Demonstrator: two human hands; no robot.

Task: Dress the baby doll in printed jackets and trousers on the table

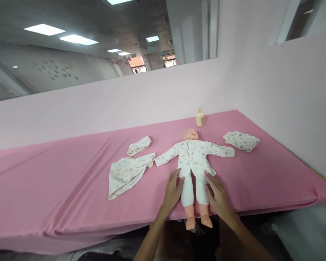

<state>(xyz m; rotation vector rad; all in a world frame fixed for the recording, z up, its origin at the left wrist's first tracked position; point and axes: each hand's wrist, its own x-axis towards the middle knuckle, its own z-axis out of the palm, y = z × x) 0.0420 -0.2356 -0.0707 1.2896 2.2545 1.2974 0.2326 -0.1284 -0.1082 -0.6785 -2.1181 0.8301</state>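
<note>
A baby doll (pixel 191 134) lies on its back with its feet over the table's near edge. It wears a white printed long-sleeved top (pixel 192 154) with both sleeves spread wide, and pale plain trousers (pixel 187 194). My left hand (pixel 173 190) rests at the top's lower hem on the left, thumb apart from the fingers. On the other side my right hand (pixel 216 192) touches the opposite hem corner, its fingers stretched out and thumb apart. Neither hand visibly grips the cloth.
Left of the doll lie a printed white garment (pixel 127 174) and a smaller folded cloth (pixel 139 145). A folded printed garment (pixel 241 140) is at the right. A cream pump bottle (pixel 200 119) stands behind the head. Pink cloth (pixel 78 181) covers the table, against a pale wall (pixel 152 98).
</note>
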